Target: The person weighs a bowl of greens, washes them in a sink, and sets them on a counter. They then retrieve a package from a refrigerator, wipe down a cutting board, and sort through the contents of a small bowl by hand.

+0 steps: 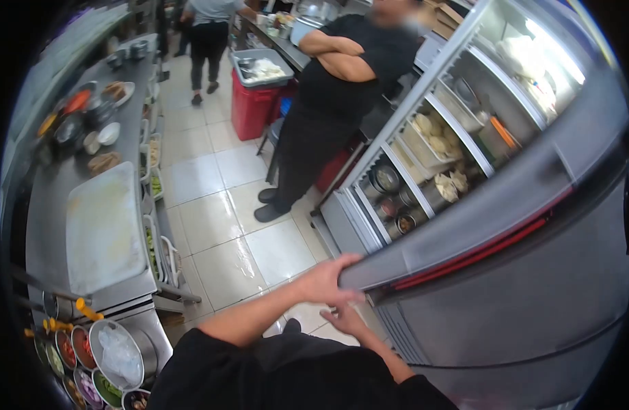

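At 6 o'clock my left hand (pixel 323 281) clamps the end of the grey door (pixel 458 225) at 4 o'clock, which hides part of the fridge (pixel 463 141), while my blurred right hand (pixel 346 320), just below, has fingers apart.

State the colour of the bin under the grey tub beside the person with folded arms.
Red; the bin shows best in the head view.

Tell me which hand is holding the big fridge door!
The left hand, curled around the edge of the fridge door. The right hand, lower in the picture, isn't gripping it.
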{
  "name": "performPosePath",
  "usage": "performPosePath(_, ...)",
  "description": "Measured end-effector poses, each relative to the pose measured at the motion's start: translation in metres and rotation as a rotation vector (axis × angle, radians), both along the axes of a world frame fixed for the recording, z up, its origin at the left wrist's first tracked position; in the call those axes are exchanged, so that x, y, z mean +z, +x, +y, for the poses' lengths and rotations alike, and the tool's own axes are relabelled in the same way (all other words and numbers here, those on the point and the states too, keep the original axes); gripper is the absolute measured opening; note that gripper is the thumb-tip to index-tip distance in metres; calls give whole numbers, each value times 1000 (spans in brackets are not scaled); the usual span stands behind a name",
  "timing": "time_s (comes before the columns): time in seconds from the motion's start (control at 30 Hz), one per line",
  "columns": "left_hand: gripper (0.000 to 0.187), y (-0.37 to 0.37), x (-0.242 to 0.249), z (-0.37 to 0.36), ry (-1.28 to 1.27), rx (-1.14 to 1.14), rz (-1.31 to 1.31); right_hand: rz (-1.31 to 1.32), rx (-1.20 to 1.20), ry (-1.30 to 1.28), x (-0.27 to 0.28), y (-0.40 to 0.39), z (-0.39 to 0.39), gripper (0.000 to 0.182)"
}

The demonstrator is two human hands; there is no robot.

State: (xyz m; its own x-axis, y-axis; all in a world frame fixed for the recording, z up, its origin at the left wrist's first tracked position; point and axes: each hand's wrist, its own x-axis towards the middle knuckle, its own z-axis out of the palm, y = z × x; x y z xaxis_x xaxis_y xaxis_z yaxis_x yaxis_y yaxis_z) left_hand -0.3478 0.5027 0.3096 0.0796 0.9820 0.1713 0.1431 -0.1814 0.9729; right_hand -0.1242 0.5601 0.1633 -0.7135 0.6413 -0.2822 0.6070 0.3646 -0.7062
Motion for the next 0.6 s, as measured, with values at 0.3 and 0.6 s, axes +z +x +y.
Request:
performPosePath(0.3,75,-96,-88,78,-140,752,306,-119,261,287,43,-145,186,66)
performPosePath(0.6,69,-9,-309,-167,-1110,1132,101,-862,717,497,-11,-215,383,82)
